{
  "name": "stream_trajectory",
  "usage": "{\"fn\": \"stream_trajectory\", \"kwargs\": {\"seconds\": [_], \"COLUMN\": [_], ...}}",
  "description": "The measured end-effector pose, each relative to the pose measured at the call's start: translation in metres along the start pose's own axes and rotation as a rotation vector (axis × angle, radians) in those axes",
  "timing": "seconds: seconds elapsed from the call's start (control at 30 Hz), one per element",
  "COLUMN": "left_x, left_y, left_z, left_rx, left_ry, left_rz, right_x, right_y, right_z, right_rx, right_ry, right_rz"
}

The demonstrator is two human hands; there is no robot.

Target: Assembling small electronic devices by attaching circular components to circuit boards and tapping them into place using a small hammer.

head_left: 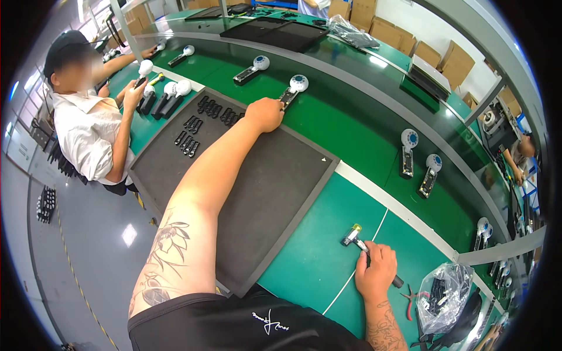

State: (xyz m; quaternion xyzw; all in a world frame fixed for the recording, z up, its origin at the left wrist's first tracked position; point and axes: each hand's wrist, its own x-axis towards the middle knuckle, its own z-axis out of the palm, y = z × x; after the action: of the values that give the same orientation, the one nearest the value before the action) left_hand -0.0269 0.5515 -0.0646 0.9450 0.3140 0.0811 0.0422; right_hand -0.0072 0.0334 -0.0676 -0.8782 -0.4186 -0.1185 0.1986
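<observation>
Stretched out over the far side, my left hand (266, 115) is closed on the lower end of a handheld device. This device (298, 83) has a round white head with a blue dotted face, and circuit parts show in its dark handle. It lies at the green conveyor belt. Closer to me, my right hand (377, 269) wraps round the handle of a small mallet (353, 235), whose yellow-tipped head lies over the green table. Beneath my left forearm is a dark tray (257, 199) with several small black strip-shaped parts (187, 143) in groups at its far left.
Several similar devices (430, 175) lie along the green belt (345, 134). Red-handled pliers (409, 304) and a clear plastic bag of black parts (445, 298) are at the near right. To the left, a co-worker (88, 123) in a white shirt holds another device.
</observation>
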Motion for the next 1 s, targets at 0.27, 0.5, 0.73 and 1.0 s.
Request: {"fn": "stream_trajectory", "kwargs": {"seconds": [0.27,0.5,0.73,1.0], "left_x": [-0.002,-0.009,-0.047,-0.062], "left_y": [0.006,-0.032,-0.258,-0.3], "left_z": [0.009,-0.021,-0.07,-0.057], "left_rx": [-0.059,-0.267,0.19,0.261], "left_ry": [0.027,0.264,0.259,0.073], "left_rz": [0.028,0.031,-0.78,-0.815], "right_x": [0.003,0.002,0.003,0.002], "right_y": [-0.005,-0.004,-0.006,-0.006], "right_z": [-0.003,-0.002,-0.003,-0.002], "right_rx": [0.019,0.025,0.036,0.013], "right_ry": [-0.026,-0.023,-0.028,-0.07], "right_rz": [-0.012,-0.029,-0.022,0.017]}}
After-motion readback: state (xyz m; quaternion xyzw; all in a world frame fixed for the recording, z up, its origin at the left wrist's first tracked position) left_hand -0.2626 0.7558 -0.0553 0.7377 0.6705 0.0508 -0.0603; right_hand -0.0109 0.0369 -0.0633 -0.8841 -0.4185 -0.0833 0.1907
